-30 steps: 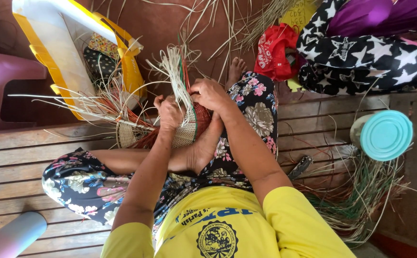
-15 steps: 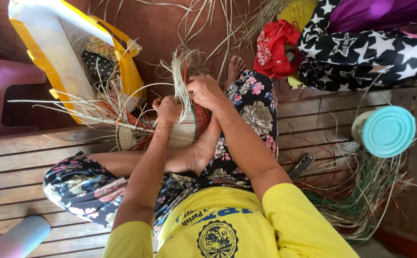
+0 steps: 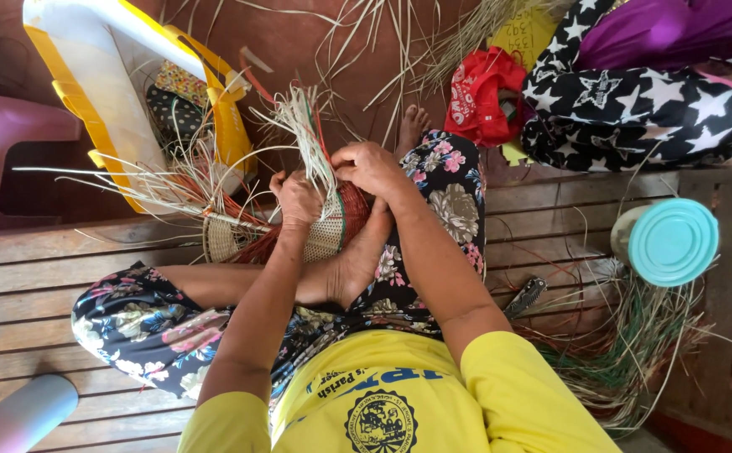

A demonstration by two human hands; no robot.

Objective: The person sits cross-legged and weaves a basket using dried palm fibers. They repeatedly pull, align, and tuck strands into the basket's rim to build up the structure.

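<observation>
I sit cross-legged on a wooden platform [image 3: 64, 277] and look down at a half-woven basket [image 3: 324, 239] of tan and red straw resting against my foot. My left hand [image 3: 297, 201] grips the basket's upper edge from the left. My right hand [image 3: 370, 166] pinches the loose pale strands [image 3: 303, 117] that stand up from the weave. More strands fan out to the left. Part of the basket is hidden behind both hands.
A yellow-and-white bag [image 3: 122, 92] stands at the back left beside a pink stool [image 3: 5, 134]. A teal-lidded container [image 3: 672, 242] sits at the right above a heap of green and tan straw [image 3: 626, 352]. Red bag [image 3: 483, 96], star-patterned cloth [image 3: 634, 109], a dark-handled tool [image 3: 527, 295].
Both hands stay on the basket, working the upright strands; the strands have shifted slightly under my fingers. My view has drifted a little.
</observation>
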